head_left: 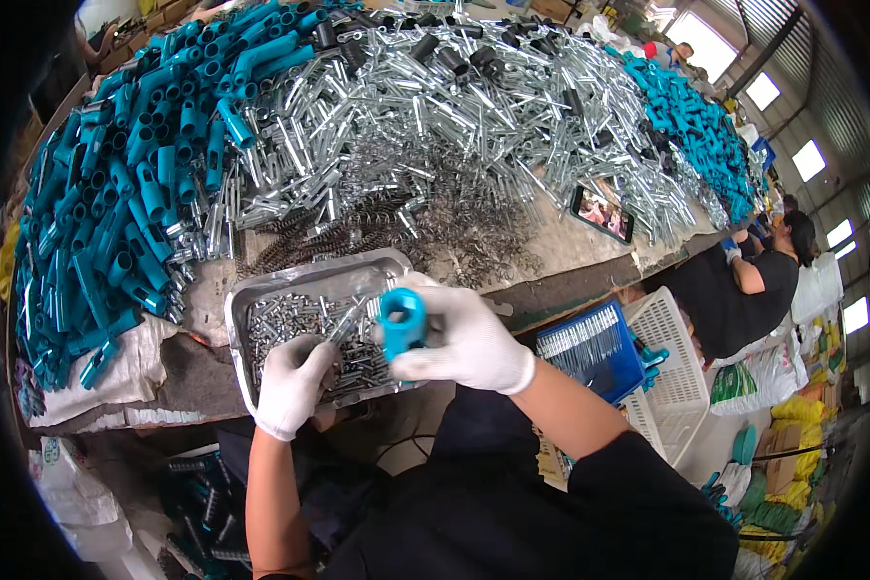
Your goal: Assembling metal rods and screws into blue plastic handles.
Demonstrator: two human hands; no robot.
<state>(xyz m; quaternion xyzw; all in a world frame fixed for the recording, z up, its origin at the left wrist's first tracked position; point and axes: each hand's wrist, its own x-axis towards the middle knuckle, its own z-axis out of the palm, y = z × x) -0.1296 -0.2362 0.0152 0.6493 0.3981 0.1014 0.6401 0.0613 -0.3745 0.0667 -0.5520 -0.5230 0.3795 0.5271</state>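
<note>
My right hand (466,333), in a white glove, is closed round a teal tube (402,311) with its round open end facing up toward me. Close by on the left, my gloved left hand (296,384) pinches a slim silver metal pin (346,326) between thumb and fingers. The pin's tip points at the tube; whether the two touch is not clear. Both hands are over the near side of a metal tray (243,338) that holds many small metal screws or pins (288,317).
Beyond the tray lie dark coil springs (377,217), then a heap of silver metal rods (435,126). Teal tubes (150,188) are piled at left, more teal parts (691,121) at far right. A phone (602,214) lies on the table. Right: a blue bin (590,348), a white crate (675,372), a seated person (754,280).
</note>
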